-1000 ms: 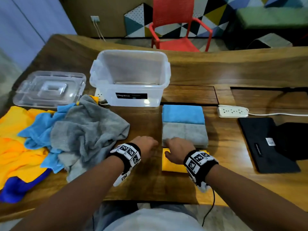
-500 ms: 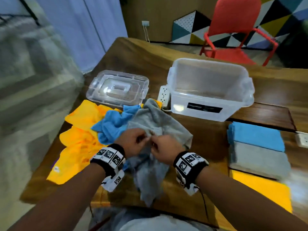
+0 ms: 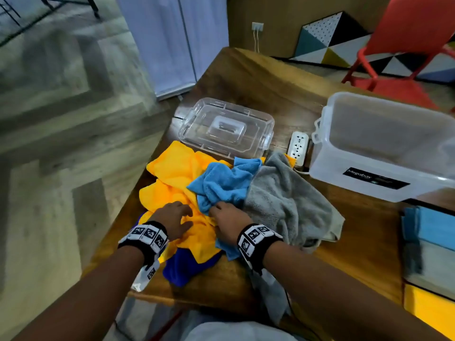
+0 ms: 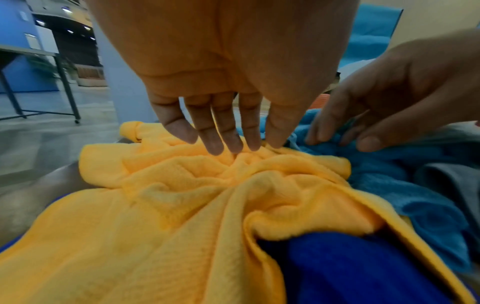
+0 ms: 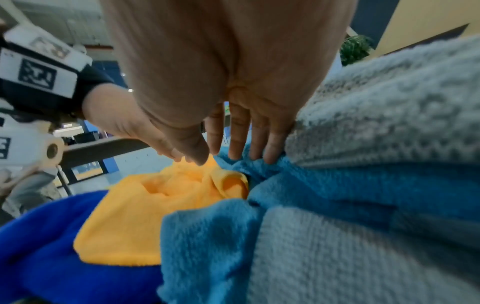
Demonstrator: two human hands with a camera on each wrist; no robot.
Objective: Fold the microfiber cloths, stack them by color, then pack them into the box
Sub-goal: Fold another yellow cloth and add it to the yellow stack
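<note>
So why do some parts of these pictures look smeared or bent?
Head view: the right edge blurs, smearing the folded cloths, and the wide lens bends the table. Left wrist view: the yellow cloth is sharp, the right hand soft. Right wrist view: the grey cloth close to the lens is blurred.

Red chair [image 3: 406, 52] behind wooden table [image 3: 246, 77]; grey plank floor [image 3: 61, 119].

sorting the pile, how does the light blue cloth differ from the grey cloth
The light blue cloth is bunched into a crumpled heap; the grey cloth lies spread flatter. The right hand touches the blue cloth, while the grey cloth lies beside it, nearer the box. Both are unfolded.
</note>
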